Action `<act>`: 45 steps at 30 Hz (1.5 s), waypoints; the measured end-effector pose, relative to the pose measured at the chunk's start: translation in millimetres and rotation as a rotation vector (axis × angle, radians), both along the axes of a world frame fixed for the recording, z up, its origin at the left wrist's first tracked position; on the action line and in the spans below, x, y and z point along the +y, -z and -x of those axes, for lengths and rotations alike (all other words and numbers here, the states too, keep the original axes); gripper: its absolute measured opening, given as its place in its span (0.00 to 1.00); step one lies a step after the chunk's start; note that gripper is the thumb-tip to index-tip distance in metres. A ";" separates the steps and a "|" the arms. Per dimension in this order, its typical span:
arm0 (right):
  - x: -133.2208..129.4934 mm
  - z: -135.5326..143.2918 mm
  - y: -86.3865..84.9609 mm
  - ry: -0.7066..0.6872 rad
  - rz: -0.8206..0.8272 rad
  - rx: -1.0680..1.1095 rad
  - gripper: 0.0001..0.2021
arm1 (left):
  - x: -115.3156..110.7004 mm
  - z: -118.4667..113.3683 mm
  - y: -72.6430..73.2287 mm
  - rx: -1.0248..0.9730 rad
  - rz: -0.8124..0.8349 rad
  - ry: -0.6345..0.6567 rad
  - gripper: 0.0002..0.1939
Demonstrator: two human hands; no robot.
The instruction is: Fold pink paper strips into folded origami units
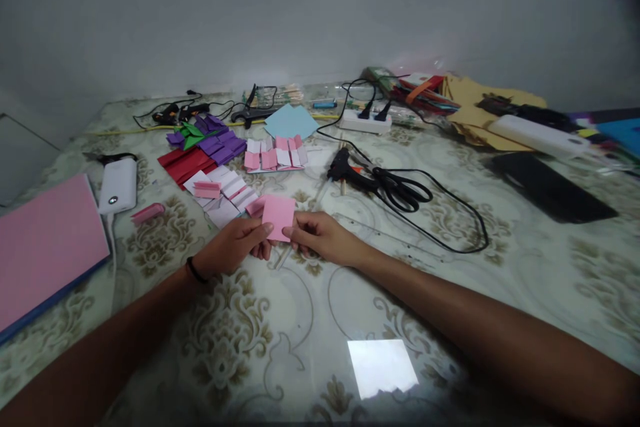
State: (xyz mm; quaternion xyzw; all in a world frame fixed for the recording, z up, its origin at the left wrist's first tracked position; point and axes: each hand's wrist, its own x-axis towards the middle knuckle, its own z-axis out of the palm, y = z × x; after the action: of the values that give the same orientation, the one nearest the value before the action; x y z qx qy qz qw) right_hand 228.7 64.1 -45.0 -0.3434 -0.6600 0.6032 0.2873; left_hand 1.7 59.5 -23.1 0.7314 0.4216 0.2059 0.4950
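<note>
A small pink piece of paper [279,212] is held up above the table between both hands. My left hand [239,241] pinches its lower left edge, thumb in front and fingers behind. At the lower right corner, my right hand [320,235] grips the same paper with thumb and fingers. Just behind my left hand lie folded pink and white paper pieces [227,190]. A further group of folded pink and white pieces [276,153] sits beyond the paper. One folded pink strip [148,213] rests to the left of my left hand.
Red [186,165] and purple folded papers [223,147] lie at the back left, light blue sheets [291,121] behind. A black glue gun [350,172] with its cord and a clear ruler [385,235] are on the right. A white power bank [119,185] stands near a pink sheet stack [50,247].
</note>
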 end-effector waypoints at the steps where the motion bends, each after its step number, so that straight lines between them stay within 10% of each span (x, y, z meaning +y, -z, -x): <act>1: 0.1 0.2 -0.4 0.000 0.009 0.007 0.24 | -0.2 0.0 -0.3 0.002 0.003 0.001 0.27; 42: 1.2 -0.3 -4.4 -0.074 0.014 -0.007 0.24 | 2.0 3.3 6.5 -0.306 0.144 -0.023 0.13; 45: 0.9 -1.9 -4.0 -0.116 -0.053 -0.077 0.24 | -0.4 2.6 9.4 -0.344 0.119 -0.110 0.27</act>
State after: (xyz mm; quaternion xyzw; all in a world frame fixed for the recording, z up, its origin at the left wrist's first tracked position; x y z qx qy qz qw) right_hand 230.6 65.0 -41.0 -0.3199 -0.7050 0.5875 0.2354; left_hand -1.0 59.1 -32.5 0.6307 0.3814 0.3295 0.5901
